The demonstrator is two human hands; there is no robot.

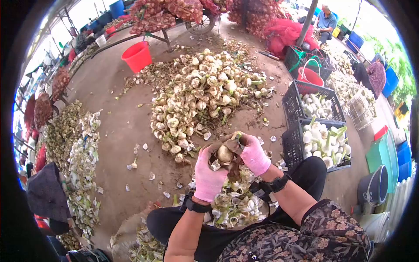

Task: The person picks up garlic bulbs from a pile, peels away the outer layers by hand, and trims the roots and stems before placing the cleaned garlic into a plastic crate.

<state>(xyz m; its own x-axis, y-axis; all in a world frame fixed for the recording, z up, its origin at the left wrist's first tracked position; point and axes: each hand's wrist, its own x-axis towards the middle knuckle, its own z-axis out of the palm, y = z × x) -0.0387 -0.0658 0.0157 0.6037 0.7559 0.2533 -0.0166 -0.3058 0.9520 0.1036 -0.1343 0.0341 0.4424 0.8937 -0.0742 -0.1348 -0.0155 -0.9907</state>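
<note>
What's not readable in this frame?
All head view:
- Garlic bulb, underside: hidden by the bulb itself, left hand and right hand.
- Near black crate, lower layers: covered by top bulbs.
- Dark bucket, full lettering: too small.
- Seated person, what they handle: too small.
- Dark container, bottom left: cut off by image edge.

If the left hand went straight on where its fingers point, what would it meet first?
The left hand would likely meet the garlic bulb held between it and the right hand, though depth is unclear.
</note>
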